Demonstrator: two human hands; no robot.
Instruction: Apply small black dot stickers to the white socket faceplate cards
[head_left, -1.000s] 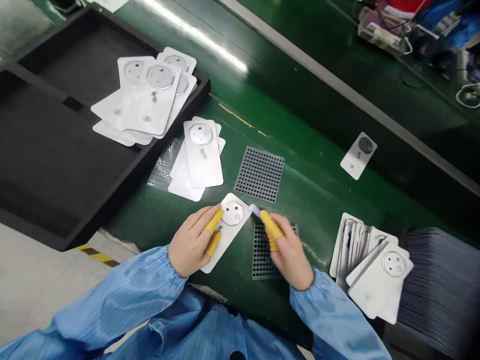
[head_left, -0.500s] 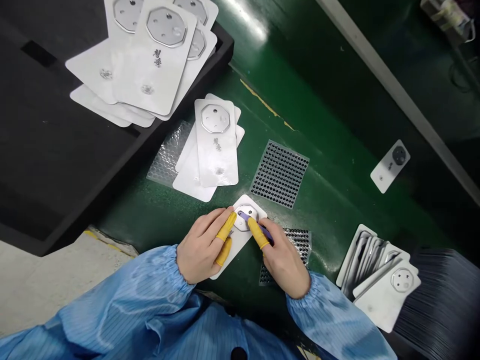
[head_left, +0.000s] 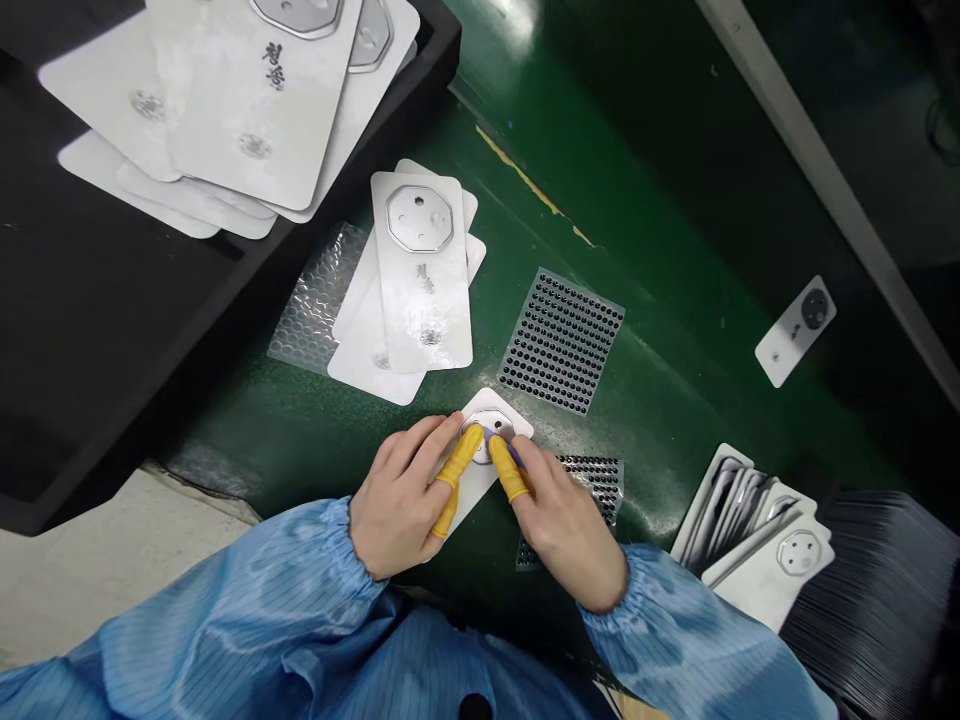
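Note:
My left hand [head_left: 409, 495], with yellow finger cots on thumb and forefinger, presses down a white card [head_left: 501, 418] with an octagonal metal plate that lies on the green table. My right hand [head_left: 566, 525], also wearing a yellow cot, is closed around a thin purple tool [head_left: 495, 436] whose tip touches the card's octagonal plate. Both hands meet over the card. A perforated dot sheet [head_left: 600, 478] lies partly under my right hand.
A second dot sheet [head_left: 561, 340] lies just beyond the card. A stack of white cards [head_left: 420, 270] rests on bubble wrap [head_left: 311, 310]. More cards [head_left: 225, 110] lie in a black tray [head_left: 112, 300]. Further cards [head_left: 757, 560] sit at right; a single card [head_left: 796, 330] lies far right.
My right hand moved left from the dot sheet and brought the purple tool onto the card's plate. The view has shifted closer and lower; my left hand stays on the card.

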